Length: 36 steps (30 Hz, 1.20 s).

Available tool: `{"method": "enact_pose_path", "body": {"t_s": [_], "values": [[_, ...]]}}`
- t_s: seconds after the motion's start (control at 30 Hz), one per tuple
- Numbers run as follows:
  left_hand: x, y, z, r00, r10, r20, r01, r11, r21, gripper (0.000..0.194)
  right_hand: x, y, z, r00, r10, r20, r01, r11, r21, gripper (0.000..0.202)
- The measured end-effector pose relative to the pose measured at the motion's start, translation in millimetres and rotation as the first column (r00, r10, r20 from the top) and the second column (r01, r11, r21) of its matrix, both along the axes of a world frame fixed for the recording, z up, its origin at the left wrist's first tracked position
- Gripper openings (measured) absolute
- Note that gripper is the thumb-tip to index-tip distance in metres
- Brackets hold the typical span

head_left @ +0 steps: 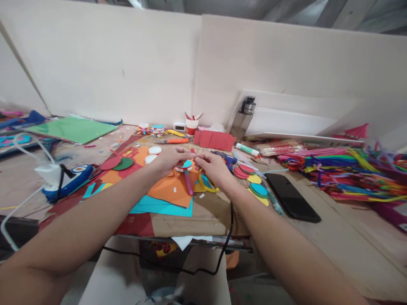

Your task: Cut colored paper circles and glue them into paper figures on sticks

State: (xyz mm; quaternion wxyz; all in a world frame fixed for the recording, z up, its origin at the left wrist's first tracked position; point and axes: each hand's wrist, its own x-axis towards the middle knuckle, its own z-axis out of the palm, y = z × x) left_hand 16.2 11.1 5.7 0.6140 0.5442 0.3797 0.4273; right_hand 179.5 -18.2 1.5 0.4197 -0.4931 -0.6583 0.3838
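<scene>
My left hand (173, 160) and my right hand (213, 167) meet fingertip to fingertip over the middle of the work area. Both are closed in a pinch, and a small red strip (192, 151), perhaps paper, shows between them. Just under the fingers is a low white round piece with a blue top (183, 166), partly covered by my left hand. A pink-purple pen-like stick (189, 185) lies in front of it on orange paper (171, 190). Yellow-handled scissors (212, 189) rest below my right hand. Two white discs (154, 150) lie by my left wrist.
Paper circles (259, 189) and a black phone (292, 197) lie to the right, beside bundled pipe cleaners (337, 169). A bottle (242, 120), a cup of pens (192, 126) and red paper (216, 140) stand behind. A power strip (68, 182) sits left; a black cable (231, 228) hangs in front.
</scene>
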Motion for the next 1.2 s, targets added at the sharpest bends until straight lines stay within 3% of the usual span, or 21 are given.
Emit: {"method": "enact_pose_path", "body": {"t_s": [0.13, 0.23, 0.3, 0.37, 0.43, 0.5, 0.57, 0.63, 0.8, 0.9, 1.0, 1.07, 1.13, 1.2], "values": [[-2, 4, -2.8, 0.998, -0.009, -0.062, 0.010, 1.000, 0.022, 0.036, 2, 1, 0.7, 1.000, -0.019, -0.020, 0.019, 0.999, -0.038, 0.018], [-11, 10, -2.6, 0.965, 0.117, -0.235, -0.075, 0.981, 0.181, 0.036, 7, 5, -1.4, 0.997, -0.072, -0.038, 0.070, 0.996, -0.054, 0.017], [-18, 14, 0.0, 0.846, 0.241, -0.476, -0.098, 0.947, 0.305, 0.034, 11, 8, -4.5, 0.995, -0.100, -0.008, 0.100, 0.994, -0.041, 0.016], [-23, 16, 3.9, 0.655, 0.294, -0.696, -0.039, 0.933, 0.357, 0.034, 15, 10, -7.9, 0.991, -0.117, 0.065, 0.118, 0.993, -0.005, 0.017], [-25, 16, 7.4, 0.461, 0.313, -0.830, 0.045, 0.926, 0.374, 0.039, 15, 13, -10.3, 0.979, -0.127, 0.159, 0.124, 0.992, 0.030, 0.016], [-25, 15, 8.9, 0.319, 0.320, -0.892, 0.118, 0.921, 0.372, 0.047, 12, 14, -10.7, 0.960, -0.131, 0.247, 0.127, 0.991, 0.033, 0.015], [-24, 15, 7.7, 0.244, 0.313, -0.918, 0.163, 0.920, 0.357, 0.052, 6, 16, -9.4, 0.939, -0.119, 0.324, 0.124, 0.992, 0.004, 0.015], [-24, 16, 4.2, 0.229, 0.294, -0.928, 0.187, 0.922, 0.339, 0.051, -1, 18, -7.6, 0.920, -0.093, 0.380, 0.114, 0.993, -0.033, 0.015], [-24, 20, -6.3, 0.254, 0.316, -0.914, 0.156, 0.920, 0.361, 0.037, -14, 25, -9.3, 0.925, -0.045, 0.378, 0.101, 0.986, -0.130, 0.015], [-23, 20, -8.9, 0.349, 0.338, -0.874, 0.075, 0.920, 0.385, 0.033, -14, 29, -13.8, 0.957, -0.051, 0.285, 0.094, 0.986, -0.140, 0.017], [-23, 22, -9.7, 0.499, 0.380, -0.779, -0.126, 0.921, 0.369, 0.042, -11, 31, -16.5, 0.995, -0.084, 0.059, 0.091, 0.988, -0.128, 0.017], [-22, 24, -9.9, 0.658, 0.348, -0.668, -0.252, 0.937, 0.241, 0.051, -9, 31, -16.5, 0.990, -0.103, -0.100, 0.090, 0.988, -0.126, 0.015], [-20, 24, -9.6, 0.844, 0.237, -0.480, -0.246, 0.968, 0.045, 0.045, -10, 30, -15.8, 0.971, -0.090, -0.223, 0.063, 0.990, -0.126, 0.012], [-18, 23, -8.6, 0.952, 0.129, -0.279, -0.165, 0.980, -0.110, 0.035, -11, 28, -15.7, 0.956, -0.059, -0.288, 0.029, 0.994, -0.108, 0.012]]}}
